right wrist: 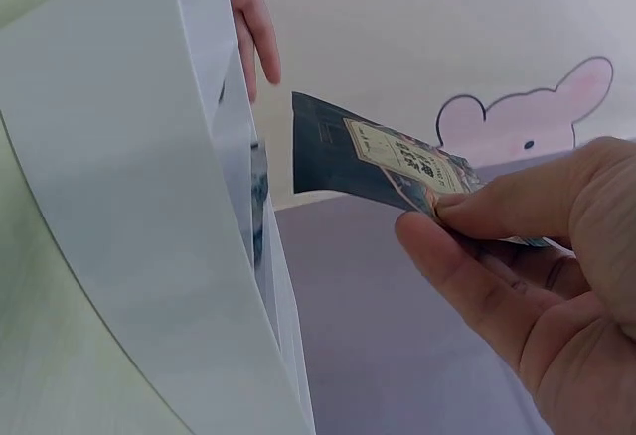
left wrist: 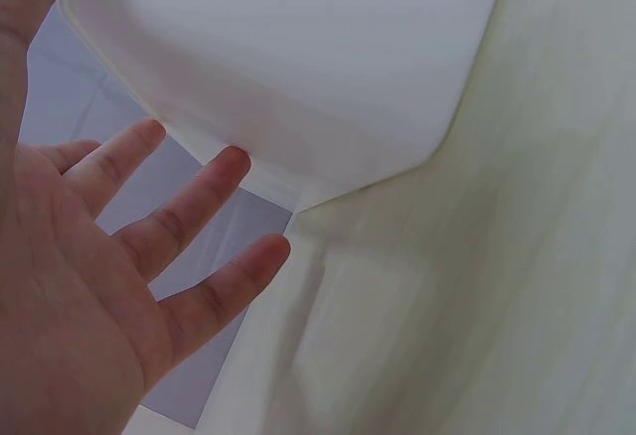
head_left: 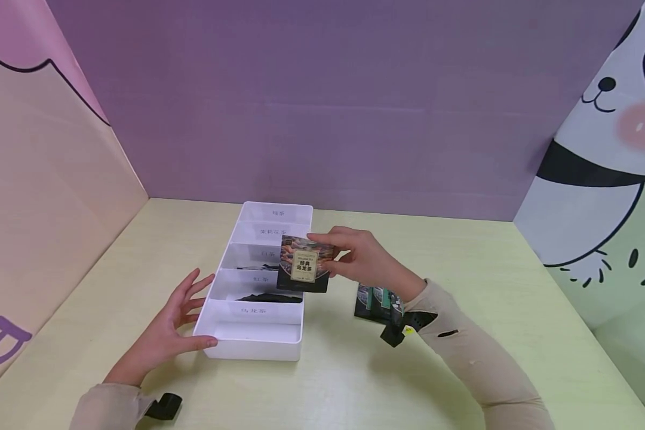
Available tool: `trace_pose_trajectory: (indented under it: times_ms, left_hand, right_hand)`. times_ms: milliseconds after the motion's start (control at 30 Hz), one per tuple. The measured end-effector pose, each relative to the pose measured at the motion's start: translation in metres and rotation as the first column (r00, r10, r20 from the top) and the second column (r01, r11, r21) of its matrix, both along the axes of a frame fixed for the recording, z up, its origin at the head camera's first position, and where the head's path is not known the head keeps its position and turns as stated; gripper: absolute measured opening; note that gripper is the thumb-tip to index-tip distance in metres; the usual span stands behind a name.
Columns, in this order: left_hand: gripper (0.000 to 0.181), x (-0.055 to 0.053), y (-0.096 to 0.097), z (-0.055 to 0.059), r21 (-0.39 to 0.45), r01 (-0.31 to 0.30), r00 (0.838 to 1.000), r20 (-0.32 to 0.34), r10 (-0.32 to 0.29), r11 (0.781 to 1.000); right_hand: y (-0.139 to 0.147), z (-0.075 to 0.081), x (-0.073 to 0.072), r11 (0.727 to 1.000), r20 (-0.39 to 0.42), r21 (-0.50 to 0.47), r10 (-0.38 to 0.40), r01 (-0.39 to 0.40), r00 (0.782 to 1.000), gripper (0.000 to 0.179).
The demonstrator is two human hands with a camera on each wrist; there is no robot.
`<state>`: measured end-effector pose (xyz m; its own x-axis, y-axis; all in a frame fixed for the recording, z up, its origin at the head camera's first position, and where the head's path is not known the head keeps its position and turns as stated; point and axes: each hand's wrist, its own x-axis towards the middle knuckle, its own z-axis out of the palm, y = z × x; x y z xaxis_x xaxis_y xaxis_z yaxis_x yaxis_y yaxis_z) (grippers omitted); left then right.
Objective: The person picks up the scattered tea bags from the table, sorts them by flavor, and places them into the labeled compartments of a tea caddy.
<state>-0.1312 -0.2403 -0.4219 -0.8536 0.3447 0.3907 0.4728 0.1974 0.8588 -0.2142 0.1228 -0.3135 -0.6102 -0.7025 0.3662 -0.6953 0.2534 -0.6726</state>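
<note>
My right hand (head_left: 366,255) pinches a dark tea bag packet (head_left: 304,266) by its right edge, between thumb and fingers. Its cream label with Chinese writing for oolong tea faces up toward me. The packet overlaps the right side of a long white divided box (head_left: 252,350) in the head view; the right wrist view shows it held above the box. My left hand (head_left: 168,328) is at the box's near left side, fingers spread and thumb by the front corner. Each compartment has a printed tea name, and dark packets (head_left: 271,297) lie in the two middle ones.
Several dark and green tea packets (head_left: 373,303) lie on the pale table right of the box, partly hidden beneath my right wrist. A purple wall (head_left: 322,119) stands behind the box, with printed panels on both sides.
</note>
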Motion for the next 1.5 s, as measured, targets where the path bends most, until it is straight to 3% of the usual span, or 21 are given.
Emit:
trace_pose_trajectory:
  times_ms: [267,433,600,767,867,1167,1400,1500]
  left_hand:
    - [0.121,0.001,0.001,0.001,-0.014,-0.017,1.0,0.005,0.017,1.0]
    - [0.121,0.001,0.001,0.002,-0.027,-0.028,0.999,0.014,0.029,0.999]
    - [0.121,0.001,0.002,0.002,-0.029,-0.034,0.999,0.024,0.035,0.999]
    - [0.12,0.002,0.003,0.003,-0.045,-0.049,0.998,0.033,0.051,0.998]
    - [0.12,0.002,0.003,0.003,-0.041,-0.046,0.998,0.033,0.047,0.998]
    - [0.121,0.002,0.002,0.004,-0.016,-0.024,0.999,0.026,0.024,1.0]
    - [0.121,0.002,0.002,0.004,-0.003,-0.001,1.0,0.021,0.001,1.0]
    - [0.121,0.002,0.0,0.004,-0.004,0.002,1.0,0.017,-0.002,1.0]
  right_hand:
    - [-0.017,-0.006,0.014,0.993,0.003,-0.075,0.093,-0.093,0.996,0.052]
    - [-0.028,-0.014,0.024,0.988,0.01,-0.114,0.109,-0.107,0.994,0.051]
    - [-0.037,-0.027,0.032,0.978,-0.121,-0.159,0.113,-0.132,0.986,0.048]
    - [-0.041,-0.039,0.041,0.98,-0.323,-0.117,0.115,-0.16,0.939,0.047]
    - [-0.042,-0.044,0.046,0.984,-0.402,-0.058,0.133,-0.17,0.906,0.046]
    - [-0.042,-0.054,0.054,0.982,-0.531,0.021,0.171,-0.189,0.83,0.039]
    - [-0.045,-0.059,0.057,0.979,-0.645,0.074,0.191,-0.188,0.74,0.03]
    - [-0.045,-0.062,0.057,0.977,-0.644,0.079,0.2,-0.196,0.739,0.031]
